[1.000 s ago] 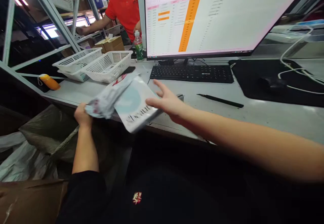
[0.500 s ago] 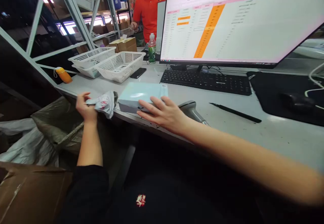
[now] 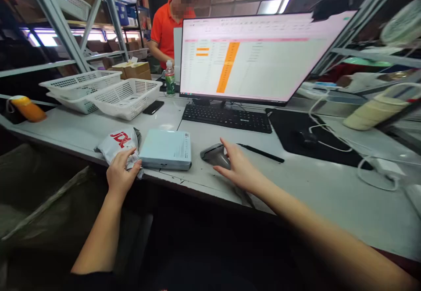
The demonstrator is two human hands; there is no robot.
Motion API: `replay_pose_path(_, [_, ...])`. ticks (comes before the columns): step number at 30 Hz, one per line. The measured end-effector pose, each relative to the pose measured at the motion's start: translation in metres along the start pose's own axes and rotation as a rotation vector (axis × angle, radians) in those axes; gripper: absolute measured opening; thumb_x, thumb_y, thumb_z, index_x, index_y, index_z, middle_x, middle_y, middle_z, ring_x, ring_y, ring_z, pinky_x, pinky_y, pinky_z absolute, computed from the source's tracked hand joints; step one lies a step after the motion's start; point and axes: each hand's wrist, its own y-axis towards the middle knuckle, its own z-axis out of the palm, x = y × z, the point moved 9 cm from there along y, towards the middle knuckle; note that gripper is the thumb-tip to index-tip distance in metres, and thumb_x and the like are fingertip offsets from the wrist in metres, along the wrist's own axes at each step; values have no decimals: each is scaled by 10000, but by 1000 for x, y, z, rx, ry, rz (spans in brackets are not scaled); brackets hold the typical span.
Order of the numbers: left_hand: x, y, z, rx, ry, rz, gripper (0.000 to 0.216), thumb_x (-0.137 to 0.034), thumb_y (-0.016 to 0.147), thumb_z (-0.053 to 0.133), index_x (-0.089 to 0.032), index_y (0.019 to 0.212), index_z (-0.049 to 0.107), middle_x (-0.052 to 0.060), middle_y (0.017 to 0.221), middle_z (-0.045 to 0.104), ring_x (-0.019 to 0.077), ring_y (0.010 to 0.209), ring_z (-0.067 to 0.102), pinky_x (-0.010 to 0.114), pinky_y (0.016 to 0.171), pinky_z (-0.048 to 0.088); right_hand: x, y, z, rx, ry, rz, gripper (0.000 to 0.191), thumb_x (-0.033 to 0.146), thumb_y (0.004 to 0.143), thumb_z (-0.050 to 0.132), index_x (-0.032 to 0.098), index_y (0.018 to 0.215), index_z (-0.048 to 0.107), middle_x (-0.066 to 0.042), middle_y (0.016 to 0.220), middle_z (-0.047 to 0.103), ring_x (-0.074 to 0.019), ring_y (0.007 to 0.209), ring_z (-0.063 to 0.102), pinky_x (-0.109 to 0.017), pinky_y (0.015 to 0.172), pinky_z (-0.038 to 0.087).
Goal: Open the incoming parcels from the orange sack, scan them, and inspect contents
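Scanner (image 3: 212,155) seems light, rigid, best gripped round its body; right hand (image 3: 241,168) spreads around it, left hand (image 3: 121,175) pinches soft bag (image 3: 116,144).

Counter (image 3: 305,194): pale top, smooth, semi-gloss, dark wear marks along its front edge. Near that edge, mailer (image 3: 113,147): thin plastic film, crinkled, low sheen. Just beside it, pale-blue box (image 3: 164,146): looks like coated card, smooth, satin. Scanner (image 3: 213,156), also by the front edge: grey moulded plastic, smooth, soft highlights. Toward the back edge, keyboard (image 3: 226,118): black plastic, matt; mouse pad (image 3: 287,129): black, matt, cloth-like. Toward the back left corner, basket (image 3: 131,107): perforated hard white plastic. Phone (image 3: 154,107) beside it: black, smooth, glossy. Shelf frame (image 3: 55,17) beyond the left edge: grey metal, dull sheen.
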Motion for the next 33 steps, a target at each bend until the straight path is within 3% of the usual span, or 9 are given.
replay_pose_path(3, [3, 1, 21, 32, -81, -76, 484, -556, 954, 585, -246, 1308, 699, 72, 1212, 727, 272, 1100, 680, 363, 922, 520, -18, 1, 8, 90, 159, 162, 1022, 456, 887, 656, 211, 1711, 103, -209, 1606, 445, -336, 1321, 598, -532, 1112, 483])
replay_pose_path(5, [12, 1, 32, 64, -106, -141, 492, -552, 962, 572, -251, 1332, 692, 69, 1191, 722, 255, 1017, 685, 354, 864, 522, -21, -3, 14, 168, 267, 269, 1041, 438, 890, 666, 204, 1715, 75, -197, 1488, 568, -301, 1165, 679, -487, 1051, 523])
replay_pose_path(8, [23, 0, 39, 82, -112, -173, 501, -560, 971, 552, -253, 1343, 691, 69, 1188, 718, 240, 966, 677, 348, 848, 517, -22, -11, 26, 300, 521, 429, 1006, 393, 928, 640, 230, 1715, 35, -107, 1121, 727, -209, 788, 712, -361, 748, 589])
replay_pose_path(11, [24, 0, 39, 74, -102, -128, 506, -574, 973, 535, -236, 1305, 711, 84, 1221, 714, 244, 999, 676, 352, 894, 519, -20, -8, 24, 330, 693, 499, 916, 331, 932, 644, 241, 1697, 148, -54, 966, 737, -136, 587, 627, -248, 524, 496])
replay_pose_path(15, [19, 0, 39, 71, -68, -88, 514, -567, 991, 499, -220, 1310, 703, 102, 1269, 710, 268, 1116, 664, 355, 941, 510, -8, 14, 0, 262, 782, 419, 701, 296, 910, 644, 252, 1572, 417, -91, 1193, 745, -90, 545, 592, -213, 455, 459])
replay_pose_path(18, [17, -1, 40, 82, -51, -87, 512, -557, 999, 495, -209, 1314, 700, 115, 1287, 706, 278, 1149, 661, 362, 948, 511, 12, 30, -19, 258, 803, 325, 618, 296, 901, 646, 268, 1501, 498, -109, 1280, 728, -93, 539, 596, -226, 439, 476])
replay_pose_path(26, [19, -4, 41, 83, -39, -66, 521, -581, 1018, 466, -220, 1325, 683, 115, 1305, 700, 291, 1209, 657, 369, 955, 524, 53, 47, -37, 304, 725, 168, 590, 298, 913, 622, 270, 1491, 509, -115, 1303, 708, -90, 546, 610, -221, 440, 501])
replay_pose_path(33, [24, -5, 44, 93, -90, -79, 590, -642, 1012, 419, -210, 1317, 683, 129, 1317, 689, 318, 1238, 640, 417, 990, 524, 55, 46, -54, 264, 711, 107, 644, 345, 931, 599, 259, 1556, 469, -124, 1308, 703, -108, 573, 626, -249, 459, 524])
